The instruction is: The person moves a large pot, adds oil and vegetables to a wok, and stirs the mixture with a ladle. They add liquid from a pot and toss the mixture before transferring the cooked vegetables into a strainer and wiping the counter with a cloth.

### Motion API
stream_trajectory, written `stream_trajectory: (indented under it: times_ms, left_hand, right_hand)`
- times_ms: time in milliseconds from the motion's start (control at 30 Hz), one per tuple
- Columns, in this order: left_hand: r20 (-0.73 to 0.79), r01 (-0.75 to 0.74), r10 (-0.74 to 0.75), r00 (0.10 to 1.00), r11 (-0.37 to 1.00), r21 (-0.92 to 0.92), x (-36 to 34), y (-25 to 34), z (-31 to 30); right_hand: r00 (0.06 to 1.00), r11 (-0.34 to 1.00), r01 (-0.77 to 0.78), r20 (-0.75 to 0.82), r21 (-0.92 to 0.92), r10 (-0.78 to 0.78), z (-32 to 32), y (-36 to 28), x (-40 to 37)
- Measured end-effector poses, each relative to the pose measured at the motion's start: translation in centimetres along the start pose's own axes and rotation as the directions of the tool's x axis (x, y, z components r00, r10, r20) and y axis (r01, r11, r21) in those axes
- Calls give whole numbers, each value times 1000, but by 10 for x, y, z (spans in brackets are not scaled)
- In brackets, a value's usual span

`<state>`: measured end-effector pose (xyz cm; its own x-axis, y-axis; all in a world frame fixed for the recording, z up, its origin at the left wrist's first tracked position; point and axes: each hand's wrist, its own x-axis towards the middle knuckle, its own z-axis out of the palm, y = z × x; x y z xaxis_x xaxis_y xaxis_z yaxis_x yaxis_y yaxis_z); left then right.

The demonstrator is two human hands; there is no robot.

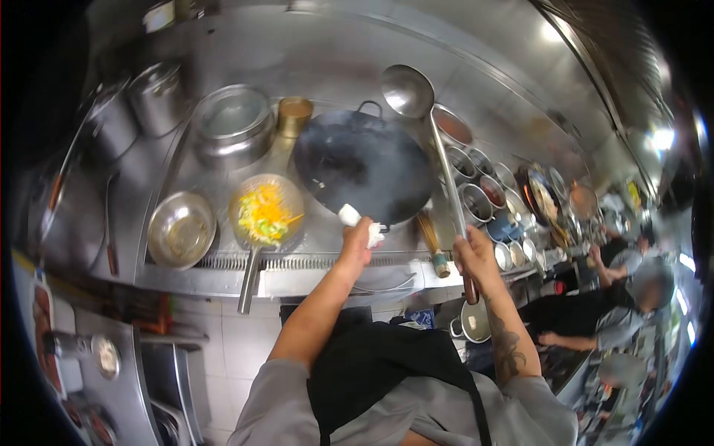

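My left hand [357, 241] is closed on a folded white cloth [348, 215] at the near rim of a large black wok [327, 152]. The cloth lies by the wok's near loop handle, and thin smoke or steam hangs over the wok. In my right hand [478, 256], the wooden grip of a long steel ladle [408, 89] is held, its bowl raised beyond the wok's far right side. Left of the wok, a long-handled strainer [250, 279] holds shredded orange, yellow and green vegetables [263, 213]. A bamboo brush [430, 236] lies between my hands.
A steel bowl [182, 230] and a large pot [232, 141] stand at left, with a brass-coloured can [295, 111] behind. Several seasoning containers [476, 202] line the right side. Another person [595, 312] in a black apron is at far right. A white-lined pot [476, 323] sits below my right hand.
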<state>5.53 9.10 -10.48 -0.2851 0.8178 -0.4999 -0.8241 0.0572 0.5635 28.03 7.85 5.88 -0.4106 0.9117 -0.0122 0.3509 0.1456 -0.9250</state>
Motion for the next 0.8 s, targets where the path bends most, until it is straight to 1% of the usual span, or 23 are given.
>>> stream_trajectory:
  times_ms: [100,167,233,267,367,400,433,467,500,533,633,667,700,733,767,800]
  left_hand:
    - [9,-15,14,1000,998,64,29,-11,10]
    - [27,-21,20,999,999,36,47,-16,15]
    - [2,34,-34,999,996,80,62,-14,21]
    - [-18,58,-57,998,992,108,66,-11,26]
    - [67,72,-77,995,994,84,116,-25,10]
    - [9,74,-75,997,993,95,106,-24,20]
    - [-53,74,-69,996,992,103,94,-23,28]
    - [12,13,-14,1000,997,71,89,-28,29]
    - [-58,29,-24,998,996,84,94,-31,30]
    - [-79,11,-3,997,994,105,100,-32,27]
    - [-101,-25,36,994,994,106,96,-36,33]
    - [-111,-46,57,992,994,102,93,-35,34]
    - [-91,-55,64,994,993,108,90,-36,36]
    - [-115,-73,84,990,992,100,88,-38,38]
    - [-142,-88,100,985,992,92,85,-39,41]
    - [-147,-67,81,986,993,96,90,-40,38]
  right_hand:
    - [993,995,-44,-108,87,53,-20,7,-4]
    - [982,983,-48,-171,180,79,-42,17,1]
    - [972,964,-76,-197,253,129,-72,23,10]
    - [967,957,-61,-221,283,127,-87,30,19]
    - [958,992,-36,-279,123,69,-140,58,49]
    - [934,995,-52,-348,84,78,-147,47,55]
    - [938,997,-65,-339,31,72,-163,53,68]
    - [943,997,-71,-327,-21,60,-180,62,86]
    - [947,995,-77,-316,-71,51,-197,73,106]
    - [945,989,-102,-322,-111,62,-212,92,131]
    - [946,990,-86,-322,-112,46,-242,147,210]
    - [945,989,-94,-321,-110,54,-249,159,233]
    - [946,989,-101,-319,-110,61,-253,169,253]
    - [946,988,-111,-315,-108,72,-256,179,272]
    - [950,984,-110,-307,-138,63,-258,188,287]
    - [953,980,-106,-299,-171,51,-260,195,302]
